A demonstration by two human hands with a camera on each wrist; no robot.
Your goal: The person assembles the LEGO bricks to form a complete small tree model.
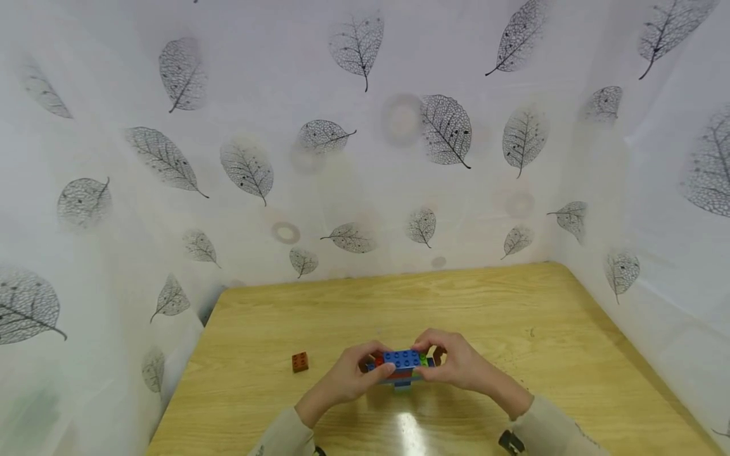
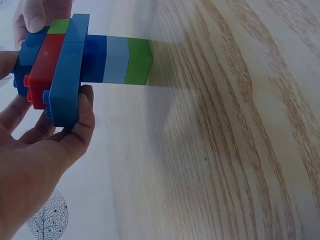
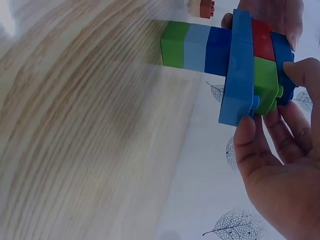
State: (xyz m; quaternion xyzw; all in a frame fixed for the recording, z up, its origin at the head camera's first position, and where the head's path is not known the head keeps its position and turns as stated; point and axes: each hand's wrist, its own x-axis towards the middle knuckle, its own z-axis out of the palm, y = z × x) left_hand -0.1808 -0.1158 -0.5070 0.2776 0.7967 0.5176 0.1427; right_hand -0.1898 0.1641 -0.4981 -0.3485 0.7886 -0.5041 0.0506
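A toy brick model stands on the table between both hands. Its narrow column has a green brick (image 2: 138,61) at the foot, then a light blue brick (image 2: 116,59) and a dark blue one (image 3: 218,51). Across that column lies a wide blue layer (image 2: 70,82), topped by a red brick (image 2: 47,65) and a green brick (image 3: 265,82) side by side. A studded blue brick (image 1: 402,359) forms the top. My left hand (image 1: 355,375) grips the model's left end, thumb on the top brick. The right end is gripped by my right hand (image 1: 459,362), its thumb also at the top brick.
An orange-brown brick (image 1: 300,361) with studs lies on the wooden table (image 1: 251,329), to the left of the model. White sheeting (image 1: 365,183) printed with leaves hangs behind the table and along both sides.
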